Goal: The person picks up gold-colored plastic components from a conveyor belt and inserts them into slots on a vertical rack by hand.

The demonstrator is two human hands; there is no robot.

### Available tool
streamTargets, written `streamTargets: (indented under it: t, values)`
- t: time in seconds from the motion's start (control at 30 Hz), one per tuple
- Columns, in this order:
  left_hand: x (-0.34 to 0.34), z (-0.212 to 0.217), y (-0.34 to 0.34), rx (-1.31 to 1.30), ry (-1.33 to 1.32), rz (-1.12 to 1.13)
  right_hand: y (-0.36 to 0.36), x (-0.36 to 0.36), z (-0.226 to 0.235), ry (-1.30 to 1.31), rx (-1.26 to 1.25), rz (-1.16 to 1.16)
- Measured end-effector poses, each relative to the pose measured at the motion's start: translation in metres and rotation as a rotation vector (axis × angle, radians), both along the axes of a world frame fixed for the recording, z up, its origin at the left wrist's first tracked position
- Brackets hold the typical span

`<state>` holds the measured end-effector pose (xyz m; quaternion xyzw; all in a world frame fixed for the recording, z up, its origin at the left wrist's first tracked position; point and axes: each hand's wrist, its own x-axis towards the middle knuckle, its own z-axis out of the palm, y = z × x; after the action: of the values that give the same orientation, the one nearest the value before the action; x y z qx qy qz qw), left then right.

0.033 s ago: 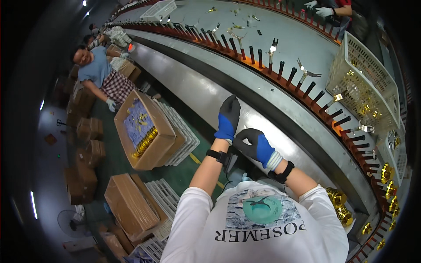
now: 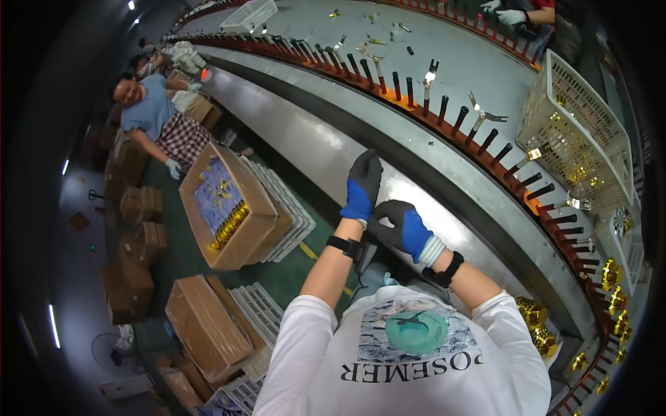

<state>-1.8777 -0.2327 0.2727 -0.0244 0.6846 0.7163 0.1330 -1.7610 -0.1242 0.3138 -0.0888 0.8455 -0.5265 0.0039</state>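
My left hand (image 2: pixel 363 186), in a black and blue glove, is over the metal ledge with its fingers curled closed; whatever they may hold is hidden. Close beside its wrist, my right hand (image 2: pixel 402 227), gloved alike, bends thumb and fingers into a ring with a small gap through it. Its fingertips are at the left glove's cuff, and I cannot tell whether they touch or pinch anything. Under both hands runs the bare, shiny metal ledge (image 2: pixel 319 139). Black straps circle both wrists.
Beyond the ledge curves a row of upright pegs (image 2: pixel 444 109), some carrying shiny metal pieces. A white plastic basket (image 2: pixel 555 76) with gold parts stands at right. To the left are an open carton (image 2: pixel 260 201) of gold parts, stacked trays (image 2: pixel 295 201) and a person (image 2: pixel 149 104) in blue.
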Motion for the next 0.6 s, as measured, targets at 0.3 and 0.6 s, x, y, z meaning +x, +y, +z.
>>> streamTargets:
  t: [0.3,0.6]
  values:
    - [-0.21,-0.028,0.062,-0.095,0.273,-0.172,0.024,-0.203,-0.014,0.204,0.328,-0.125]
    - [-0.353,-0.041,0.015,0.205,0.0,-0.298,-0.043,-0.324,-0.011,0.147,0.267,-0.279]
